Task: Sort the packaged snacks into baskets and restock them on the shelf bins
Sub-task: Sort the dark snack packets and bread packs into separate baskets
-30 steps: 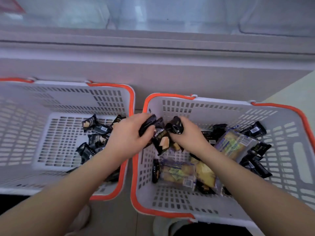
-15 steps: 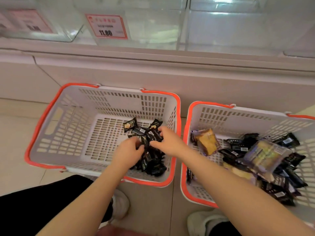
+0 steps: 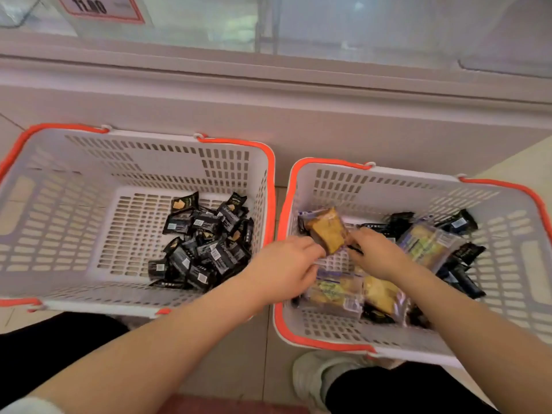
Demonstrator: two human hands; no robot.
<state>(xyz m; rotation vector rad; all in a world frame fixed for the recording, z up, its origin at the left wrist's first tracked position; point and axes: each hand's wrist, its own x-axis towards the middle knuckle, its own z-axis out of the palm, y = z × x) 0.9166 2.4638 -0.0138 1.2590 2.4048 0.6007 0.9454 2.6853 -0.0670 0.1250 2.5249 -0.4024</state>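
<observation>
Black wrappers that I had both hands buried in half a second ago now lie alone as a pile of small packets in the lower right of the left basket. Both hands have crossed over into the right basket, at centre frame. My left hand reaches over that basket's orange rim with fingers curled, their tips at the lower edge of a clear-wrapped golden cake packet; whether it pinches the wrapper I cannot tell. My right hand, fingers bent, touches the same packet's right side, grip likewise unclear. The packet stands tilted against the basket's left wall, long axis running from upper left to lower right. More cake packets and dark ones lie around it.
</observation>
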